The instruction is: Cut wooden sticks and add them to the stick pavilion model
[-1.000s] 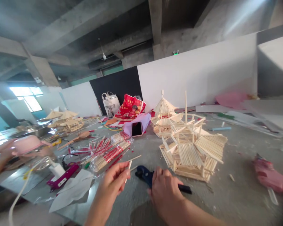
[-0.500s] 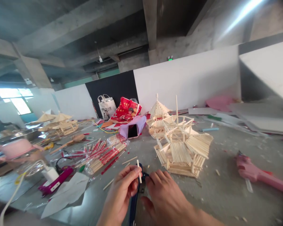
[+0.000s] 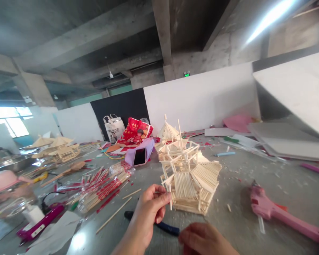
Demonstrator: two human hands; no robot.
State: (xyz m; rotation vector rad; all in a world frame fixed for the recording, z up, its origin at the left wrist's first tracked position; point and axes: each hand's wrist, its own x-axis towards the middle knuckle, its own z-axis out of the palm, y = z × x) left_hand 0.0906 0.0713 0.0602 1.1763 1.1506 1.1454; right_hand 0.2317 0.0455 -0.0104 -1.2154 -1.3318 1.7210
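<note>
My left hand [image 3: 151, 209] pinches a short pale wooden stick [image 3: 170, 201] upright between thumb and fingertips. That stick is in front of the near left side of a pavilion model [image 3: 187, 186] built from thin sticks. Below my left hand lies a dark blue-handled tool [image 3: 168, 228], partly hidden by that hand, so its kind is unclear. My right hand [image 3: 202, 237] is low in the view, blurred, with fingers bent near the right end of the tool. Whether it touches the tool I cannot tell.
A pink glue gun [image 3: 271, 205] lies at the right. On the left are bundled red-and-wood sticks [image 3: 106, 187], loose sticks [image 3: 114, 216], white paper [image 3: 57, 232] and a purple power strip [image 3: 41, 223]. Behind stand a phone [image 3: 140, 157] and a red bag [image 3: 135, 132].
My left hand has moved with the stick toward the model. My right hand has shifted down and right, away from beside the left. The dark blue tool now lies more crosswise.
</note>
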